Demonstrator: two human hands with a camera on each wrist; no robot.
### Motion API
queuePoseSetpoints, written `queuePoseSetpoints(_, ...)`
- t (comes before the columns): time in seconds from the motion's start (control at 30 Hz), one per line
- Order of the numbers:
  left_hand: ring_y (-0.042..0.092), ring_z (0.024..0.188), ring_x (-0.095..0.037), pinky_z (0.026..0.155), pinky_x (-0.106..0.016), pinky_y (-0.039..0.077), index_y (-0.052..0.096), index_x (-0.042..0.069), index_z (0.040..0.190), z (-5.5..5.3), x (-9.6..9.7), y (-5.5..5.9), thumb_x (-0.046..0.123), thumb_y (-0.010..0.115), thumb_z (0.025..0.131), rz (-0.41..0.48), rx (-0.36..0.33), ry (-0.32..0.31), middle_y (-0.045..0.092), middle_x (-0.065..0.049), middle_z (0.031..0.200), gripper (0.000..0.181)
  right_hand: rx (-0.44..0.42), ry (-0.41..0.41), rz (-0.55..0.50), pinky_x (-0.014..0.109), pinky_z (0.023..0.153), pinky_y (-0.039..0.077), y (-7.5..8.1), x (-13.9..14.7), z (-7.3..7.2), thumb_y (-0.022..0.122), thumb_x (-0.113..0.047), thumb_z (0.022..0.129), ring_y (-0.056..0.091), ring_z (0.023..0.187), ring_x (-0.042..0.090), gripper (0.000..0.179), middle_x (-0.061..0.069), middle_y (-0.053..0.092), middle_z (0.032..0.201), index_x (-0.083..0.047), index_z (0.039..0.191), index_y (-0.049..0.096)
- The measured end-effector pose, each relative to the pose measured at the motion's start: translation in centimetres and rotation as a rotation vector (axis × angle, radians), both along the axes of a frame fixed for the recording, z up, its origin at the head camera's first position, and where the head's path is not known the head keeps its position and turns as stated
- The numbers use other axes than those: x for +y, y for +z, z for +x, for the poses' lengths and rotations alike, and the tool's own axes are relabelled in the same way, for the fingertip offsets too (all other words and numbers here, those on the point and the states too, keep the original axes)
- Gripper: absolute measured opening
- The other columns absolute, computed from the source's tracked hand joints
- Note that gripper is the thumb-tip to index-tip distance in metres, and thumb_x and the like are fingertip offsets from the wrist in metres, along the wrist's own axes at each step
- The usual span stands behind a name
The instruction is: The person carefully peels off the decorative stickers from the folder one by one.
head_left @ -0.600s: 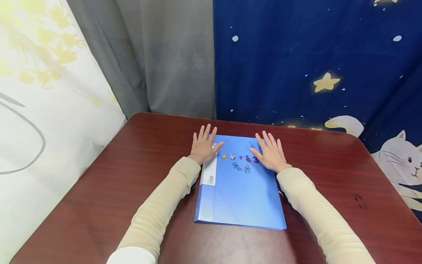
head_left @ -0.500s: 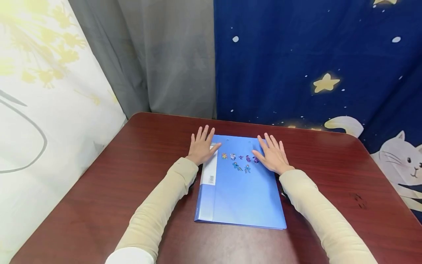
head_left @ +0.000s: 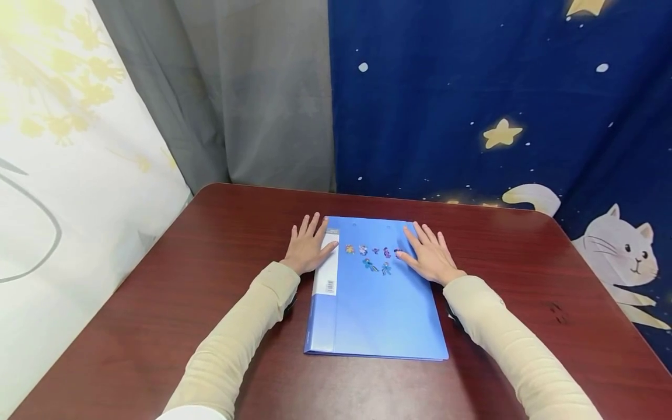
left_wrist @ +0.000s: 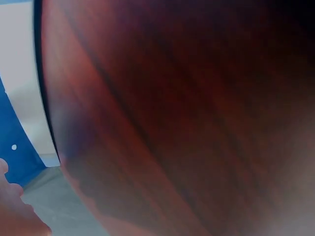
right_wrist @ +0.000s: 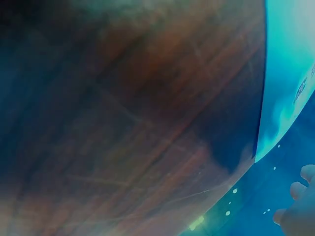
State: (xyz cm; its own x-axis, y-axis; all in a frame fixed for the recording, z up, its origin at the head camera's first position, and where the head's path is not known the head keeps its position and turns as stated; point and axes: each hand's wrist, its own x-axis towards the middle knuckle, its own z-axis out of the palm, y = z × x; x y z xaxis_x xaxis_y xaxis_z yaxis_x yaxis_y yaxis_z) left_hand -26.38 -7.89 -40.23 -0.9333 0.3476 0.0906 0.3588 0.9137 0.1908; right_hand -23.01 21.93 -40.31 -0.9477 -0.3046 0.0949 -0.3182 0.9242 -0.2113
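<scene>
A blue file folder [head_left: 385,315] lies closed on the table, its white label strip [head_left: 328,268] and spine along the left side. Small cartoon pony stickers [head_left: 375,265] dot its upper half. My left hand [head_left: 307,248] is at the upper left edge, fingers straight and spread, thumb over the label strip. At the upper right edge is my right hand [head_left: 431,254], also spread, its thumb overlapping the rightmost purple sticker. In the left wrist view, fingers [left_wrist: 17,211] show at the lower left; in the right wrist view, fingertips [right_wrist: 300,196] show at the lower right.
The dark red wooden table [head_left: 199,303] extends around the folder. Behind it hang a grey curtain [head_left: 278,93] and a navy curtain [head_left: 420,105] with stars and a white cat. A pale patterned cloth [head_left: 68,204] borders the left side.
Both hands have slid slightly nearer the body along the folder's sides, and the right thumb now overlaps a sticker. The head view has shifted slightly; the folder stays closed.
</scene>
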Motion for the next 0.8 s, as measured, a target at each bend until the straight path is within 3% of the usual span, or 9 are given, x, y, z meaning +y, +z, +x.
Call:
queuePoseSetpoints(0.4,0.001,0.133,-0.029,0.103,-0.052,0.007,0.016,0.015,0.143,0.9,0.6,-0.6,0.051,0.036,0.09,-0.008,0.008,-0.124,0.007,-0.012,0.147,0.068,-0.027,0.061,-0.025,0.055,0.101,0.006,-0.6,-0.2,0.5,0.042,-0.048,0.089,0.01,0.131,0.036,0.069,0.018,0.015,0.145,-0.009,0.142,0.021)
queuePoseSetpoints(0.57,0.001,0.134,-0.027,0.103,-0.051,0.007,0.016,0.016,0.143,1.2,0.9,-0.6,0.053,0.036,0.089,-0.052,-0.013,-0.156,0.006,-0.01,0.148,0.069,-0.063,0.089,-0.056,0.053,0.102,0.008,-0.7,-0.3,0.7,0.044,-0.045,0.09,0.011,0.131,0.036,0.068,0.019,0.015,0.144,-0.007,0.141,0.022)
queuePoseSetpoints(0.8,0.0,0.134,-0.024,0.105,-0.047,0.004,0.015,0.018,0.143,1.9,1.6,-0.5,0.055,0.035,0.088,-0.119,-0.034,-0.214,0.005,-0.007,0.148,0.069,-0.141,0.091,-0.096,0.053,0.099,0.021,-0.7,-0.4,0.9,0.045,-0.045,0.089,0.015,0.13,0.038,0.068,0.018,0.012,0.145,-0.008,0.141,0.021)
